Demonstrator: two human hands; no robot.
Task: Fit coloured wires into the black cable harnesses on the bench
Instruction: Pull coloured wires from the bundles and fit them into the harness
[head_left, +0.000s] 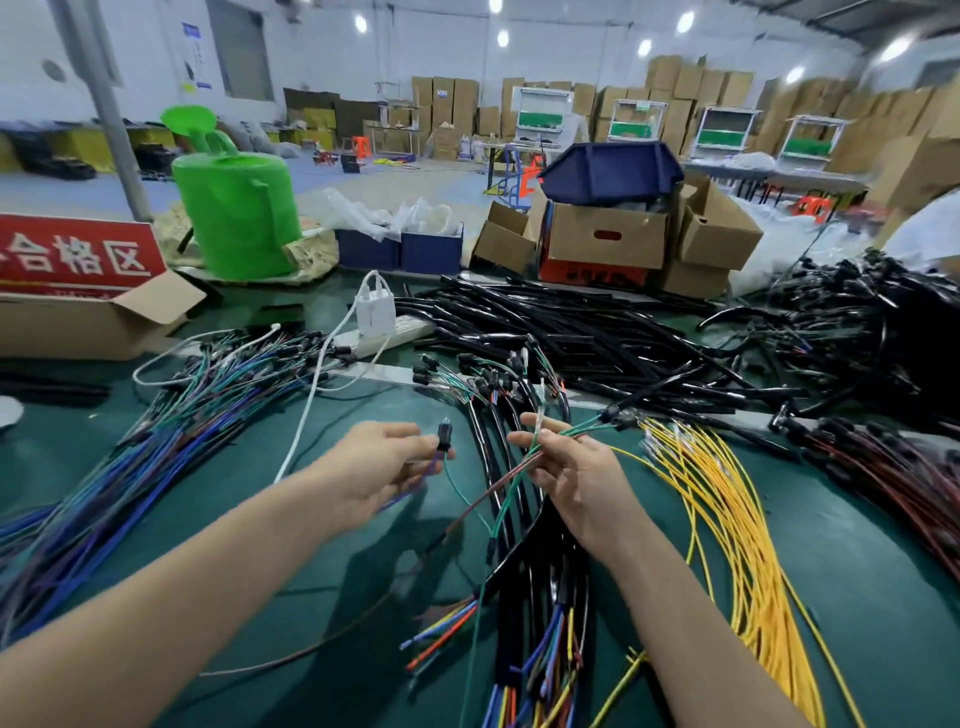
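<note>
Centrally, both hands are raised just above the green bench, apart from each other. The left hand pinches a small black connector between thumb and fingertips, and a purple wire trails from it toward 7 o'clock. The right hand, at 3 o'clock of the connector, grips a green wire and a brown wire in curled fingers. A pale wire tip rises above them toward 12 o'clock; it is too blurred to show the terminal's shape. Both wires run down to the black harnesses lying at 6 o'clock beneath the hands.

The step in hand appears to be seating one terminal in a connector cavity. To do it well:
- Turn the connector's open face toward the right hand.
- Single out one wire and pinch it close behind the tip, so the thin lead does not buckle.
- Line the tip up with the cavity axis and push straight in.
- A light tug should then confirm the latch.

Which cavity is free cannot be told at this distance.

Loose yellow wires fan out at 3 o'clock of the right hand. A blue wire bundle lies at 9 o'clock of the left. Keeping slack clear of both should prevent snagging.
</note>
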